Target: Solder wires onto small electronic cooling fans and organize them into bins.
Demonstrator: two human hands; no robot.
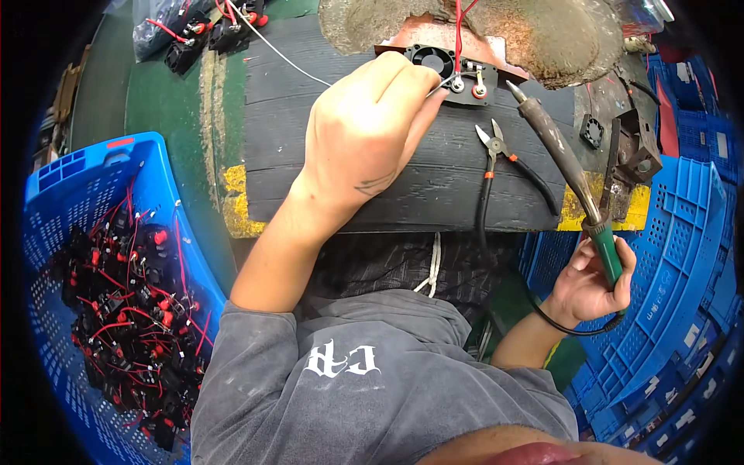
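My left hand [364, 128] pinches a thin grey solder wire [291, 68], its end by the terminals of a small black fan unit [473, 85]. Red wires [459, 39] rise from that unit, which lies against a brown metal strip at the mat's far side. My right hand [593, 283] grips the green handle of a soldering iron [554, 139]. The iron's tip points up and left, just right of the unit and apart from its terminals. Between my hands, cutting pliers [496, 155] with black and orange handles lie with jaws apart on the black mat [372, 205].
At left stands a blue crate [163, 167] heaped with black fan parts and red wires [132, 318]. More fan parts [225, 35] lie far left. A crusty grey slab [558, 39] overhangs the unit. At right are a rusty metal stand [635, 147], a small fan [592, 130] and blue crates [666, 256].
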